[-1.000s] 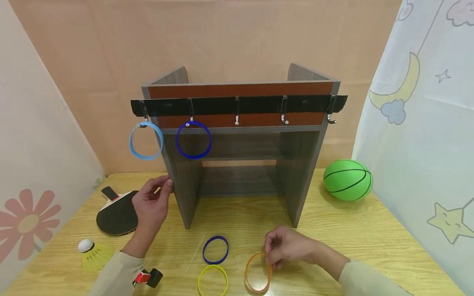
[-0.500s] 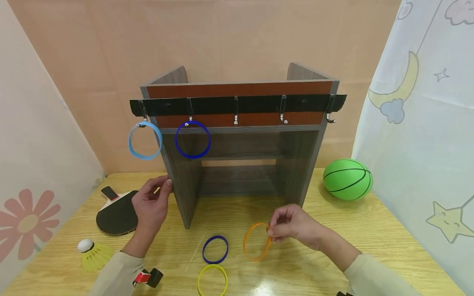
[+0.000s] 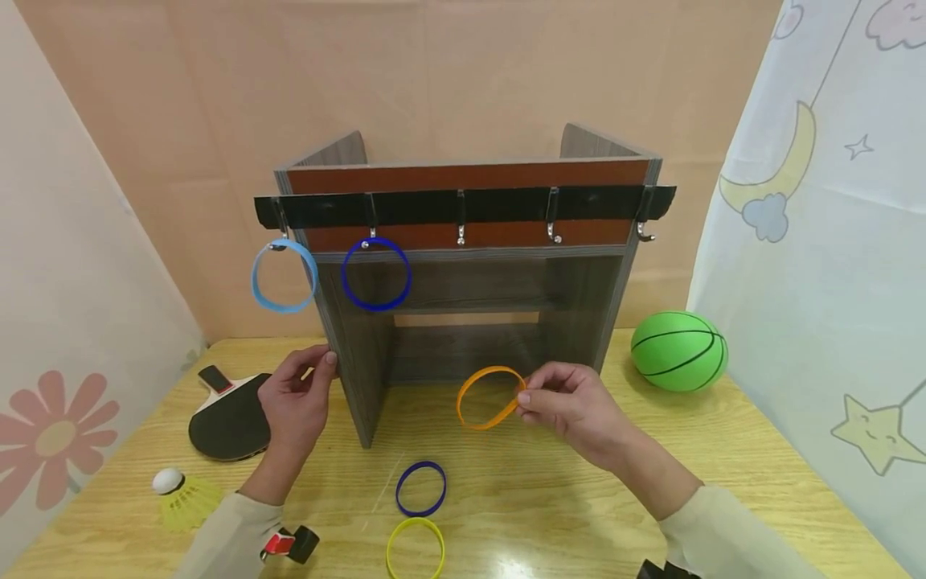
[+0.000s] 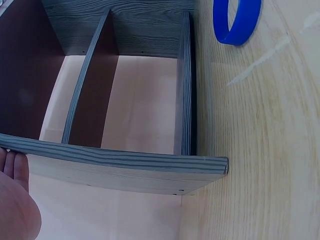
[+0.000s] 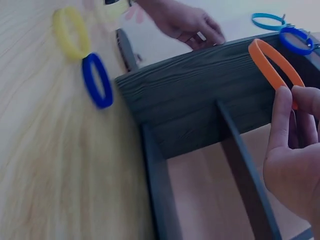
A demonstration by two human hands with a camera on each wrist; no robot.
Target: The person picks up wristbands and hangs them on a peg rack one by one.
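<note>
My right hand (image 3: 571, 406) pinches an orange wristband (image 3: 492, 398) by its right side, between thumb and fingertips, above the table in front of the grey wooden shelf (image 3: 347, 370). In the right wrist view the orange band (image 5: 272, 67) stands up from the fingertips. My left hand (image 3: 300, 394) touches the outer face of the shelf's left side panel with its fingertips; no finger shows on the panel's inner side. A light blue band (image 3: 285, 310) and a dark blue band (image 3: 378, 305) hang from the two leftmost hooks. The middle hook (image 3: 460, 235) carries nothing.
On the table lie a purple-blue band (image 3: 421, 513) and a yellow band (image 3: 391, 548). A table tennis bat (image 3: 227, 426) and a shuttlecock (image 3: 184, 498) are at the left. A green ball (image 3: 680, 352) sits right of the shelf. Two bare hooks (image 3: 555, 233) are on the right.
My right hand has lifted the orange wristband off the table, up and towards the shelf, and the band has tilted flatter. My left hand stays at the side panel.
</note>
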